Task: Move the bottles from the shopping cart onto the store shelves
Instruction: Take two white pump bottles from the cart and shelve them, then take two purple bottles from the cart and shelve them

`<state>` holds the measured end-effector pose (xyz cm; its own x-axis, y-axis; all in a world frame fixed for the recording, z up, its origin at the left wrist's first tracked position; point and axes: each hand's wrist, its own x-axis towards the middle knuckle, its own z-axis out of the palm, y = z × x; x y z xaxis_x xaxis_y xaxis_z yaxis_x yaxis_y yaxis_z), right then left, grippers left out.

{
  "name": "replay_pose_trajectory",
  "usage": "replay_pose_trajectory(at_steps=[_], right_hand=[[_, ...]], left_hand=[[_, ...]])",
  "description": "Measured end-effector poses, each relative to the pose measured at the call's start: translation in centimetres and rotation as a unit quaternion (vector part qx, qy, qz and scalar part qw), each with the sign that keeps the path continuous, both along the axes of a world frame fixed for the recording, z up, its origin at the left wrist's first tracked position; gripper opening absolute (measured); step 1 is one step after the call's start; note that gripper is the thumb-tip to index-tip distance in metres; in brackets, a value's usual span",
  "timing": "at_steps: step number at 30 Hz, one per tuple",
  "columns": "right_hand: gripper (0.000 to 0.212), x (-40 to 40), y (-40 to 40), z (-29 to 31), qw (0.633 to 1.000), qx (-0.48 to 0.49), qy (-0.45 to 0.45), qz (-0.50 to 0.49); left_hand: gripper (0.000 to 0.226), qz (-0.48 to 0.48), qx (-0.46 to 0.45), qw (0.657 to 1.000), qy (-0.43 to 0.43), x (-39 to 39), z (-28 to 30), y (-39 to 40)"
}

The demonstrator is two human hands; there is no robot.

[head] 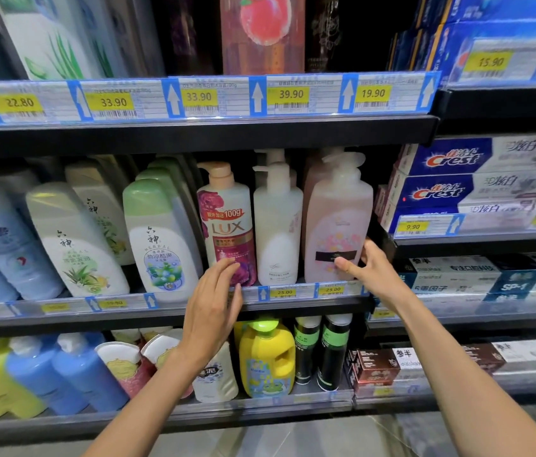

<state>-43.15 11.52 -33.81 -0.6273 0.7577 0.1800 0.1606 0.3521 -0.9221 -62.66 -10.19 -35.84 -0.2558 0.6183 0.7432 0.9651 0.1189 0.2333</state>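
My right hand [370,270] gripped the pale pink pump bottle [337,222], upright at the middle shelf's [293,306] right end. My left hand [214,305] hovered open-fingered before the LUX bottle [227,225]. One white pump bottle [276,222] stood between the two.

Dark metal shelf edges [200,133] with blue-and-yellow price tags [289,94], grey tiled floor [293,433], bright store light

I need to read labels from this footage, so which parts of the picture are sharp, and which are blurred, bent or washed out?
Head view: the LUX bottle and top price tags read clearly; the pink bottle and toothpaste boxes are soft; the left blue bottles are smeared; shelf edges bow from wide-angle distortion; glare whitens the lower price strip.
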Motion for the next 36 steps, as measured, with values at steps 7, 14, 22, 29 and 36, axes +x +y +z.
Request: replay_pose_trajectory(at_steps=[7, 14, 22, 29, 36], right_hand=[[0.05, 1.2, -1.5, -0.4, 0.99, 0.093, -0.075, -0.077], [0.038, 5.7, -6.5, 1.6, 0.979, 0.105, -0.138, -0.106], [0.045, 14.4, -12.3, 15.0, 0.96, 0.195, -0.201, -0.03], [0.048, 23.2, -19.7, 30.6, 0.956, 0.115, -0.248, -0.107], [0.058, 28.9, -27.5, 40.1, 0.942, 0.05, -0.255, -0.213]], left_hand=[[0.032, -0.032, -0.051, 0.995, 0.079, -0.5, -1.1, -0.7], [0.027, -0.134, -0.156, 0.966, 0.158, 1.0, 4.5, -0.5], [0.041, -0.258, -0.259, 0.928, 0.068, 8.1, 16.6, 0.1], [0.052, -0.327, -0.312, 0.889, -0.08, 16.5, 32.7, -3.0], [0.046, -0.386, -0.313, 0.857, -0.139, 21.7, 40.9, -5.8]])
